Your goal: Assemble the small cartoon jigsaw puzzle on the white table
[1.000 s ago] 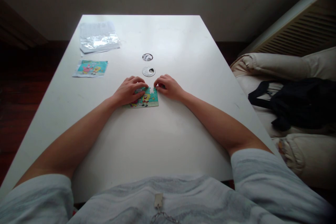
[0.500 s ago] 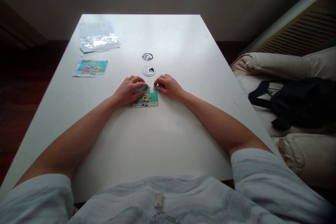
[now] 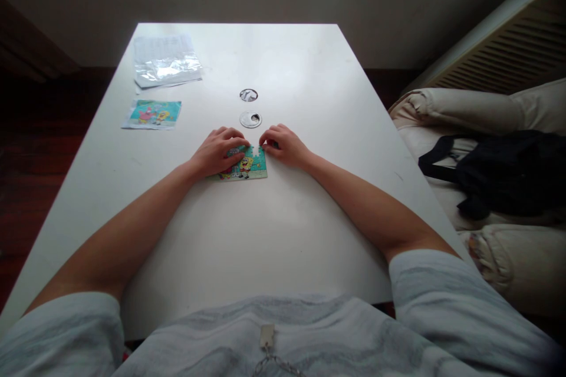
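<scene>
A small, colourful cartoon jigsaw puzzle (image 3: pixel 248 166) lies flat in the middle of the white table (image 3: pixel 283 235). Its top edge shows a notch where pieces are absent. My left hand (image 3: pixel 217 152) rests on the puzzle's left part, fingers curled and pressing it down. My right hand (image 3: pixel 283 145) sits at the puzzle's upper right corner with its fingers pinched together against the edge. What the pinch holds is hidden.
A printed picture of the same cartoon (image 3: pixel 152 113) lies at the left, with a clear plastic bag (image 3: pixel 165 65) behind it. Two round cable holes (image 3: pixel 250 119) are just beyond my hands. A cushioned seat with a black bag (image 3: pixel 504 168) stands at the right.
</scene>
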### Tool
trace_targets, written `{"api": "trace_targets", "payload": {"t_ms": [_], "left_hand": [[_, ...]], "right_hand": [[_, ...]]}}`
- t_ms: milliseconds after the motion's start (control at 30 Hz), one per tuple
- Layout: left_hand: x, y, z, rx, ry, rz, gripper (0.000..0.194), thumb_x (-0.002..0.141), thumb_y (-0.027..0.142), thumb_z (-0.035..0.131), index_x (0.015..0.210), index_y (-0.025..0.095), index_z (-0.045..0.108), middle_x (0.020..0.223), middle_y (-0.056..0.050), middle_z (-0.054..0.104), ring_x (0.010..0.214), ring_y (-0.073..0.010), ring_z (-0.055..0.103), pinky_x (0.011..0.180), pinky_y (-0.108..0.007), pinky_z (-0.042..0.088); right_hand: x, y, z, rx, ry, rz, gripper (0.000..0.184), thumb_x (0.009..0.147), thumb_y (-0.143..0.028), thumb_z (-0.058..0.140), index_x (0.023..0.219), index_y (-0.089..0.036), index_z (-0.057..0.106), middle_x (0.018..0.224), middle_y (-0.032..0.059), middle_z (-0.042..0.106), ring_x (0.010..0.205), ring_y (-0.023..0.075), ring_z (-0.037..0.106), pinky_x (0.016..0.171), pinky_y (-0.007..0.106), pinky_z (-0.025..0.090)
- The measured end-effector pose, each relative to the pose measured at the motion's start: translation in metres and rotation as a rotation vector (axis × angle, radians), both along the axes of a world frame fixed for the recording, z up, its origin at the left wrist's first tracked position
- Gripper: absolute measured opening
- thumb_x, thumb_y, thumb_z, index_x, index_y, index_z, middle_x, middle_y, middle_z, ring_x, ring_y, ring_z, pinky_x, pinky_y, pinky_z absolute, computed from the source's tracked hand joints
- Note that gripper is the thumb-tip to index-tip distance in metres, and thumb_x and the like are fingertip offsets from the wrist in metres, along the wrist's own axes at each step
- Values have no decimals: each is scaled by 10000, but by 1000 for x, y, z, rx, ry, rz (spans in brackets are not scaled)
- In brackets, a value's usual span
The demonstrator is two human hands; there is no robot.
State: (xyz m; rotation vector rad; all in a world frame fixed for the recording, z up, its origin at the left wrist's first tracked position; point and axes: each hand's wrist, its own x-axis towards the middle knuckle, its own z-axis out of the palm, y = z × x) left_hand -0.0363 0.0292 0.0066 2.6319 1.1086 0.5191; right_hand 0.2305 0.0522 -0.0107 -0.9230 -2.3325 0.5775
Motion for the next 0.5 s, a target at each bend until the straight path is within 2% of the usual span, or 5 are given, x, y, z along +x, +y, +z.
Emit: {"api": "trace_targets", "payload": {"t_ms": [500], "left_hand": [[0, 0, 0, 5, 5, 2, 317, 968, 384, 559, 1239, 293, 695, 1258, -62, 641, 1156, -277, 548, 1047, -471, 399]], "right_hand": [[0, 0, 1, -4, -9, -1, 135, 884, -189, 588, 964, -204, 695, 863, 52, 622, 866, 233, 506, 844, 363, 407]]}}
